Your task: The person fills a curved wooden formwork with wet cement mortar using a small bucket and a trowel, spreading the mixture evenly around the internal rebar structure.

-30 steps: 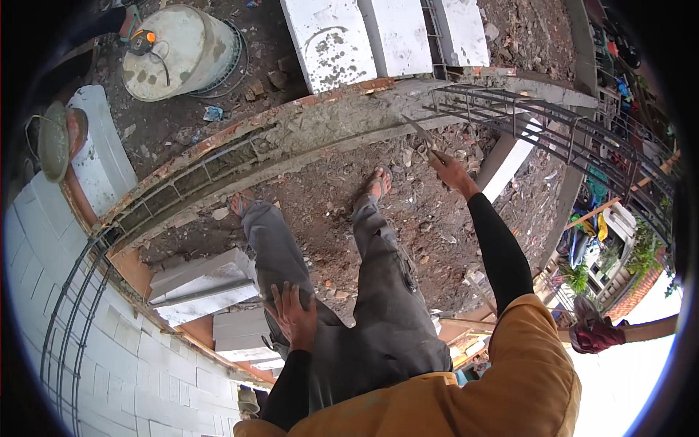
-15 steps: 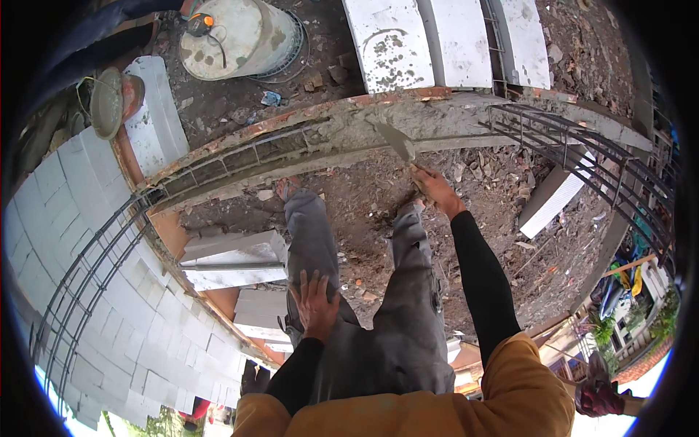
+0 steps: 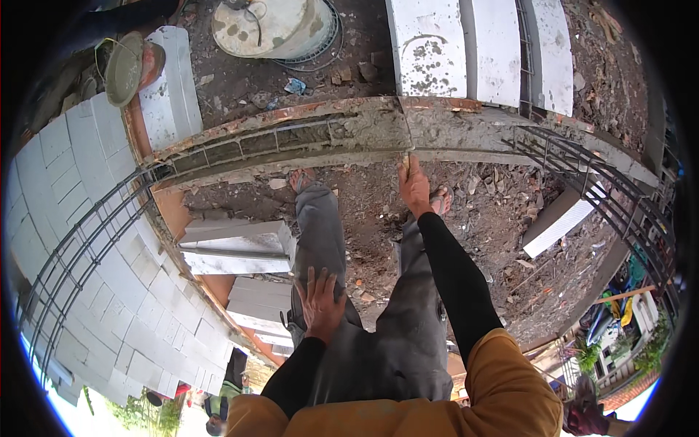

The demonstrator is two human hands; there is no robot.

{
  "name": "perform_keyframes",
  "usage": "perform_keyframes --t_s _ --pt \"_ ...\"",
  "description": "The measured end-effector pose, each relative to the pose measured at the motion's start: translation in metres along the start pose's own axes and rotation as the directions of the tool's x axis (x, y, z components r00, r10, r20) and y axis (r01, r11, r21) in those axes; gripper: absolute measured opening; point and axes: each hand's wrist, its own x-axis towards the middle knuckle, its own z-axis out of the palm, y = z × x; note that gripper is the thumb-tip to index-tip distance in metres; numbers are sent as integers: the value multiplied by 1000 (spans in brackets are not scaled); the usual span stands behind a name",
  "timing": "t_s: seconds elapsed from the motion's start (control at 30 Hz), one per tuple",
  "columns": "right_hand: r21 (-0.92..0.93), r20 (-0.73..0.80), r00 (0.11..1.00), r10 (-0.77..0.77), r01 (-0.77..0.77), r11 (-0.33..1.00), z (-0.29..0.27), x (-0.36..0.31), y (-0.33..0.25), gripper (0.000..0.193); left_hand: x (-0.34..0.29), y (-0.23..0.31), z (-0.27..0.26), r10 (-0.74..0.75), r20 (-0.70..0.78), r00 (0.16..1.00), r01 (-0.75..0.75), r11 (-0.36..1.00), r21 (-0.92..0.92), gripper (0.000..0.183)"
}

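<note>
My right hand (image 3: pixel 415 188) is closed around the handle of a trowel (image 3: pixel 408 137). The blade stands nearly edge-on in wet grey concrete (image 3: pixel 368 131), which fills part of a long trough between boards. A rebar cage (image 3: pixel 240 148) lies partly covered in the trough's left stretch. My left hand (image 3: pixel 321 306) rests on my left thigh, fingers spread, holding nothing.
White-grey blocks make up a wall (image 3: pixel 109 277) at the left. Bent rebar (image 3: pixel 582 171) rises at the trough's right end. Beyond the trough stand white panels (image 3: pixel 429 65) and a stained drum (image 3: pixel 273 29). A bucket (image 3: pixel 125 69) sits at far left. Rubble covers the ground (image 3: pixel 480 233).
My right hand has moved left and slightly up with the trowel, whose blade has turned from broadside to edge-on. My left hand stays on the thigh. The whole view has shifted slightly.
</note>
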Motion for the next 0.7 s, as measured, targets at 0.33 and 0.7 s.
perform_keyframes --t_s 0.33,0.7 --pt "-129 142 972 -187 206 970 10 35 -28 44 -9 -10 8 -29 -33 999 26 995 -92 48" --pt "-309 405 796 -449 582 752 5 58 -79 32 -13 -20 8 -45 -43 998 39 989 -144 44"
